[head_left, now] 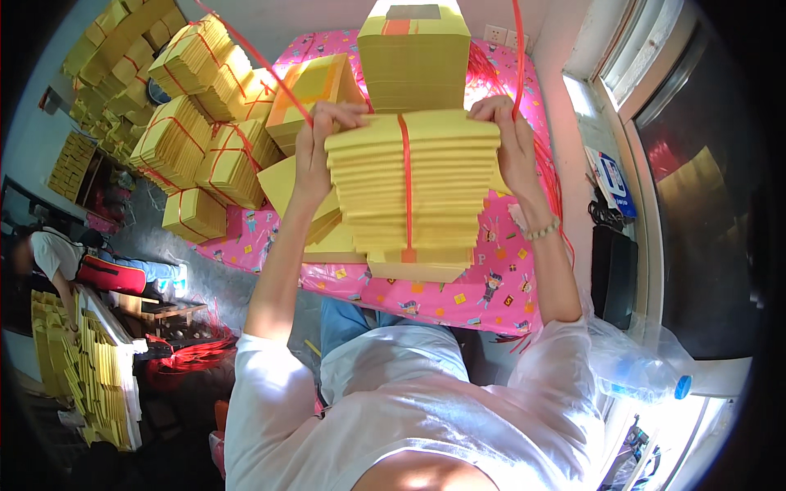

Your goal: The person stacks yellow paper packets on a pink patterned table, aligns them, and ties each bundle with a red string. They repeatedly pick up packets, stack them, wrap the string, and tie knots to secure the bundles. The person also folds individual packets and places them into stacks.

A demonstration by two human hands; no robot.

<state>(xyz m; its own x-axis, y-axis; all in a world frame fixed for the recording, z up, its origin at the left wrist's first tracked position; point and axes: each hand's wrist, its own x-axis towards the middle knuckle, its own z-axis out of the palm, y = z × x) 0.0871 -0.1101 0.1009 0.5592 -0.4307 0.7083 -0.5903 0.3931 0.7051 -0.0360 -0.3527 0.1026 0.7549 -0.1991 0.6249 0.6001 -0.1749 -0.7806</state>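
Observation:
A thick stack of folded yellow paper pieces (446, 180), which look like envelopes or flat bags, stands in front of me on the table. One red strap (406, 176) runs down its front face. My left hand (327, 139) is at the stack's upper left corner, fingers curled round a red strap (254, 56) that stretches up and left out of view. At the upper right corner, my right hand (503, 135) is closed on another length of red strap (518, 49) rising to the top edge. Both hands' fingertips reach the stack's top and are slightly blurred.
A pink patterned cloth (434, 303) covers the table. Behind stands a tall yellow block (413, 74); strapped yellow bundles (172, 143) crowd the left. A windowsill with a plastic bottle (647, 376) lies right. Far left, a person (61, 254) works beside more yellow stacks (102, 376).

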